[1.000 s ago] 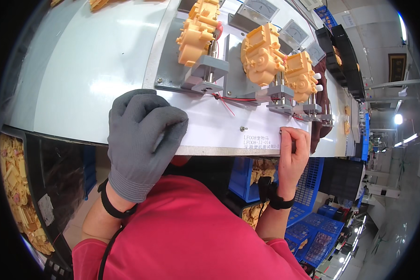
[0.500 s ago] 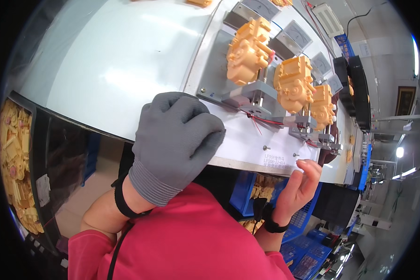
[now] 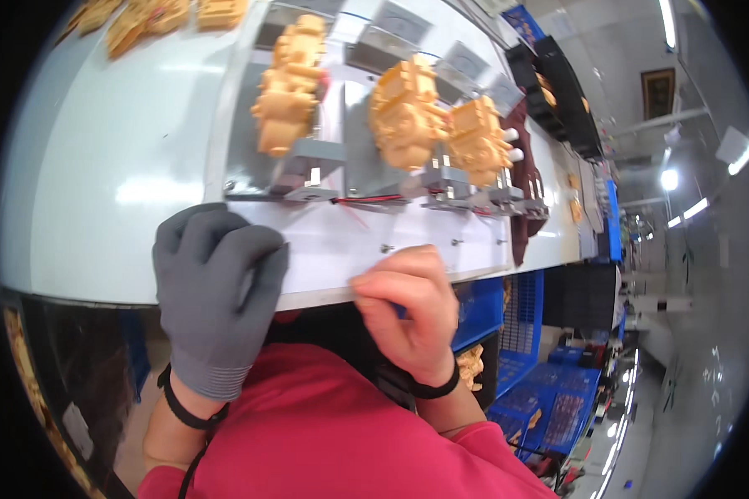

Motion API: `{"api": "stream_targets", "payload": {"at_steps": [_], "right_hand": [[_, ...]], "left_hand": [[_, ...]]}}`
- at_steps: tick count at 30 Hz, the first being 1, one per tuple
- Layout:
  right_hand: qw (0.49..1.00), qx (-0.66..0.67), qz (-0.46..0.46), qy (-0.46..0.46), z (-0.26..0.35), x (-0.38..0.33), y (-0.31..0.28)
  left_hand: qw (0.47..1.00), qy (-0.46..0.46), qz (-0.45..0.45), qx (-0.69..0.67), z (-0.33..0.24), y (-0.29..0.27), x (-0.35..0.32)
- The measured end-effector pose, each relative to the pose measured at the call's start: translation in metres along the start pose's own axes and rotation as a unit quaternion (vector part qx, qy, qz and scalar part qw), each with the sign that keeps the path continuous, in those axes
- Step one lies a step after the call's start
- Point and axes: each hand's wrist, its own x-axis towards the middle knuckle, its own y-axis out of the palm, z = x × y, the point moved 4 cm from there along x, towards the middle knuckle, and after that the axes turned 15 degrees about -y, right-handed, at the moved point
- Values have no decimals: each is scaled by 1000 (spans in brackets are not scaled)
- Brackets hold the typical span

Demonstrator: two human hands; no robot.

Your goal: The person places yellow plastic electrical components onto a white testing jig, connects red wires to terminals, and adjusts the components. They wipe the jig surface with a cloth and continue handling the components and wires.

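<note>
1. We saw the left hand in a grey glove, its fingers curled in narrow at the front of the white table; we could not tell whether it held anything.
2. We saw the right hand bare, thumb and forefinger drawn close together over the table's front edge; we could not tell whether anything lay between them.
3. Just beyond the right knuckles, we saw a small metal switch, with two more farther right along the pale front strip.
4. We found three yellow plastic parts, left, middle and right, upright on grey stands behind the switches, apart from both hands.
5. We noticed red and black wires before the stands, and a dark red cloth beside the right part.
</note>
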Motion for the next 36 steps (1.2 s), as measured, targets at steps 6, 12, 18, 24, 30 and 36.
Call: {"api": "stream_targets", "payload": {"at_steps": [6, 12, 18, 24, 30, 36], "right_hand": [[999, 45, -13, -17, -1, 2, 11], [998, 66, -3, 9, -2, 1, 19], [997, 72, -10, 38, -3, 0, 18], [991, 104, -45, 75, -5, -5, 14], [975, 169, -66, 128, -5, -7, 12], [977, 173, -44, 115, -6, -7, 10]], "left_hand": [[1000, -7, 11, -3, -2, 5, -2], [1000, -13, 9, -9, -1, 3, -1], [1000, -18, 5, 6, -1, 1, -1], [1000, -19, 10, 9, -1, 1, -1], [999, -3, 32, 11, 0, 1, -1], [999, 15, 32, 10, -1, 2, -2]]}}
